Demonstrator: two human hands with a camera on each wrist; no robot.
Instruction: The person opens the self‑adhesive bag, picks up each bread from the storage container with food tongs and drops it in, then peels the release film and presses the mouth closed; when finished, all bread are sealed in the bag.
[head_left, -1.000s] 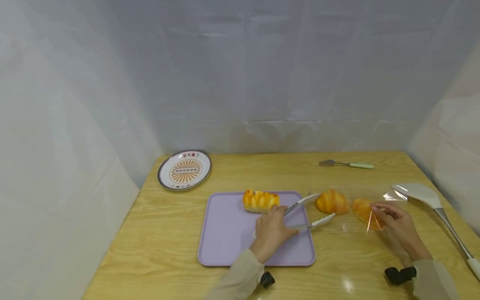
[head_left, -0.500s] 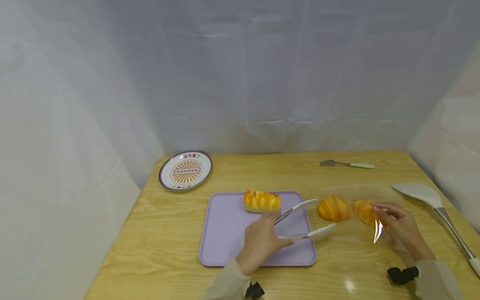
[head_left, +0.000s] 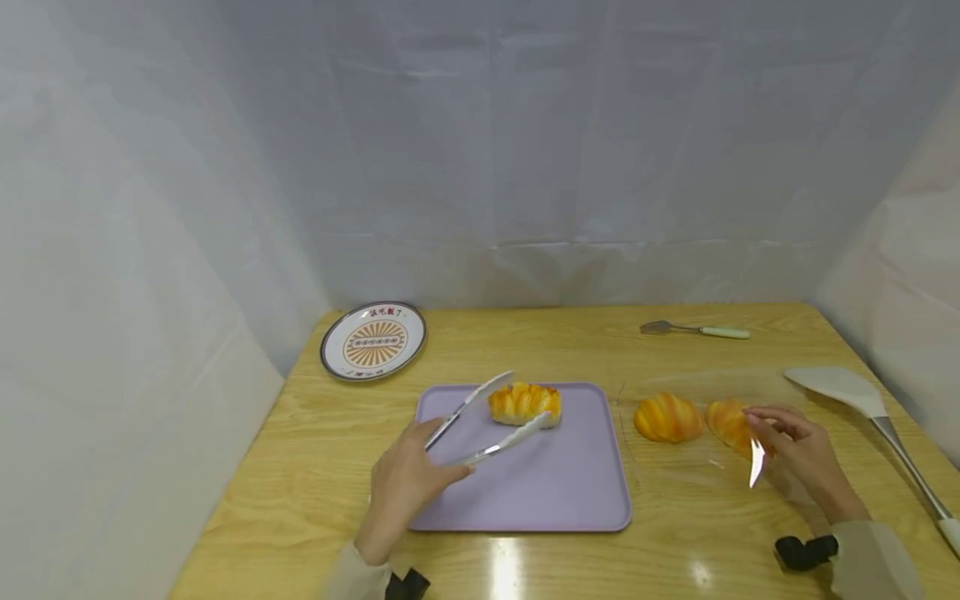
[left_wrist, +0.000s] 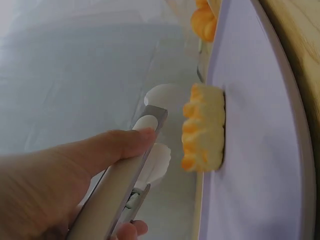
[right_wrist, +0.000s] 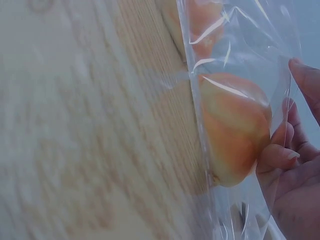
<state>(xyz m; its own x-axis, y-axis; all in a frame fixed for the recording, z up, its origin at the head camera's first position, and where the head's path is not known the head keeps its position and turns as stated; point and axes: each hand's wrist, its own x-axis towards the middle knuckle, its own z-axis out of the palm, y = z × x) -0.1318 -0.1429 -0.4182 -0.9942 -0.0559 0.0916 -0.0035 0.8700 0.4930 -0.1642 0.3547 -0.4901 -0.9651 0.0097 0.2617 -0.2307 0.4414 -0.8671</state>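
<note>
My left hand grips a pair of tongs with white tips and metal arms. The tongs' arms are spread, with the tips on either side of a golden bread roll. That roll lies on a lilac tray; in the left wrist view a gap shows between the tips and the bread. My right hand pinches the edge of a clear plastic bag. Inside the bag lie two croissant-like breads, the left bread and the right bread, the latter close to my fingers.
A white plate with an orange pattern lies at the back left. At the back right is a fork with a pale green handle. A large white-headed spatula lies along the right edge. Pale sheets hang behind and at both sides.
The left hand has moved left with the tongs, from beside the bagged breads to the roll on the tray. The right hand stays at the bag, whose far right end now lies lower.
</note>
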